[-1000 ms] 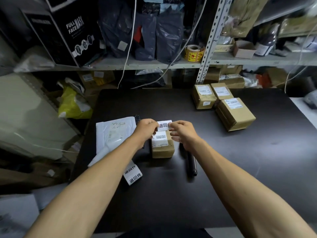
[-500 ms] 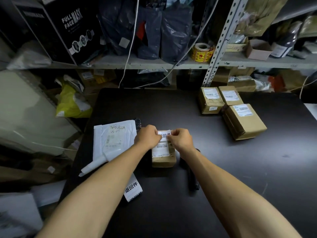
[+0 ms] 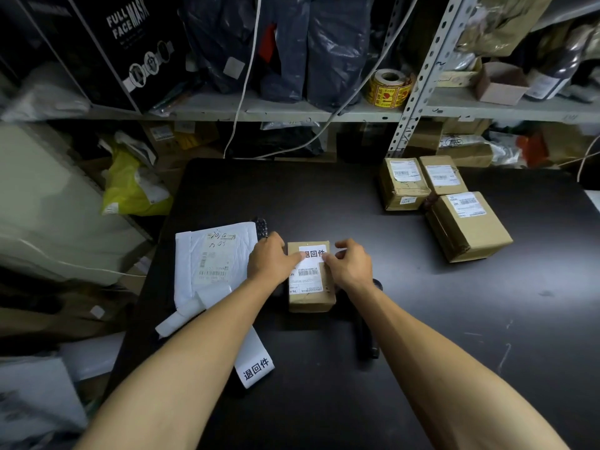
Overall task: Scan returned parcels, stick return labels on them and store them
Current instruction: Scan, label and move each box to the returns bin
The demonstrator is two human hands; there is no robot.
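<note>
A small brown parcel [image 3: 311,298] with a shipping label lies on the black table [image 3: 422,319] in front of me. A white return label [image 3: 314,254] with black characters lies flat across its far end. My left hand [image 3: 272,262] sits at the parcel's left side, its thumb pressing the label's left edge. My right hand [image 3: 353,265] is at the right side, its thumb pressing the label's lower right corner. A black handheld scanner [image 3: 366,339] lies on the table under my right forearm.
A white padded mailer [image 3: 214,261] lies left of the parcel, and a strip of return labels [image 3: 256,368] pokes out under my left forearm. Three brown boxes [image 3: 467,225] stand at the table's far right. Cluttered shelves with a yellow sticker roll [image 3: 388,87] rise behind.
Both hands brought the return label down from above the parcel onto its top. It was held in the air between fingertips; now it lies flat under my thumbs.
</note>
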